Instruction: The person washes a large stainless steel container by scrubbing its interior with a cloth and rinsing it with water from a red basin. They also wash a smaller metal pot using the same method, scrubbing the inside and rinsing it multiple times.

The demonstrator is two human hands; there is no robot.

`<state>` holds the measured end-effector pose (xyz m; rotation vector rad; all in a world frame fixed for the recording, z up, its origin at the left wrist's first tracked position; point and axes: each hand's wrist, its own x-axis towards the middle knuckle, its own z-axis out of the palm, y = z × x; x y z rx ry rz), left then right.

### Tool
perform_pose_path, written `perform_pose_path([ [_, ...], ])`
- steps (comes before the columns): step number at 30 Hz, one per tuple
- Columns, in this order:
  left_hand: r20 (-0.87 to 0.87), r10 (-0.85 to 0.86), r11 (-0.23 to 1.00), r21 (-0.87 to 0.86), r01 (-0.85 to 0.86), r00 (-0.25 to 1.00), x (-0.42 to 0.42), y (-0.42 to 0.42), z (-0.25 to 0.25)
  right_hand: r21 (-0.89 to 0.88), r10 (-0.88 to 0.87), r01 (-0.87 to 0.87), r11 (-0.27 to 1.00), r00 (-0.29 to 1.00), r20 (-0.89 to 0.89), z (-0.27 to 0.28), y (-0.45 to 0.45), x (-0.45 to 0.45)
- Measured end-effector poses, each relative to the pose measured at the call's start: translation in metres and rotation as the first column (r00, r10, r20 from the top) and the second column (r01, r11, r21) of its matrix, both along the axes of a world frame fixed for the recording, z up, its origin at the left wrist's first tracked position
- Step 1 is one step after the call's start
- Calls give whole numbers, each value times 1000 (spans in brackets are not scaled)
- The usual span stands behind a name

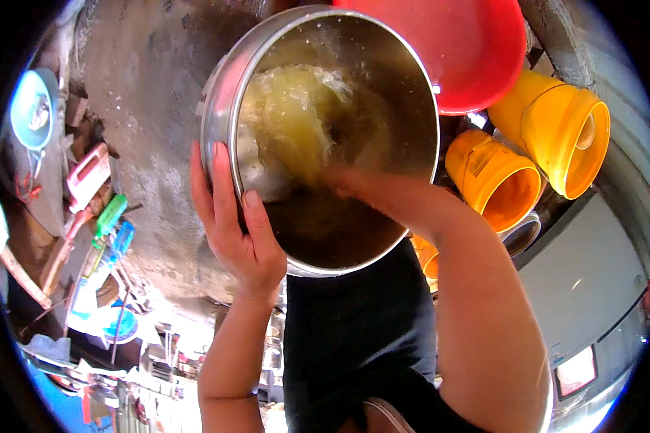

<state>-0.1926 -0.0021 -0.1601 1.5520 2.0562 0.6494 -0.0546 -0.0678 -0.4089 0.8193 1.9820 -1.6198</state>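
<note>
A round stainless-steel basin (pixel 220 108) is tilted in front of me, its open side towards my view. My left hand (pixel 238 222) grips the left rim, thumb at the edge and fingers along the outer wall. Inside, yellowish liquid (pixel 298 113) splashes and swirls against the metal. My right hand (pixel 352 181) reaches over the lower right rim into the basin; it is blurred, and its fingertips are hard to make out near the liquid. Whether those fingers hold anything does not show.
A large red basin (pixel 444 48) stands beyond on the right. Yellow buckets (pixel 495 176) lie on their sides beside a grey panel (pixel 585 270). At left are a pink-handled tool (pixel 89 176), green and blue handles (pixel 109 216) and a light-blue long-handled dipper (pixel 31 111), along stained concrete (pixel 157 178).
</note>
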Motion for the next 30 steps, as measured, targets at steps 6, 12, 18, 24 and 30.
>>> perform_pose_path([
  [6, -26, 9, 999, -46, -10, 1000, 0, 3, 0, -222, -484, 430, 875, 775, -408, 120, 130, -60],
  [12, -23, -13, 999, -44, 12, 1000, 1, 12, 2, 358, -902, 868, 344, 412, -132, -12, 156, 9],
  [18, -34, -26, 998, -63, 23, 999, -4, 15, 1, 415, -42, -155, 896, 902, 429, -51, 14, 10],
  [24, 13, 22, 999, -32, -22, 1000, -6, 9, 1, -151, 40, -93, 984, 945, -325, 171, 84, -28],
  [30, -15, 9, 1000, 7, -9, 1000, 7, 3, 7, -10, -675, 720, 693, 645, -358, 139, 227, 4],
])
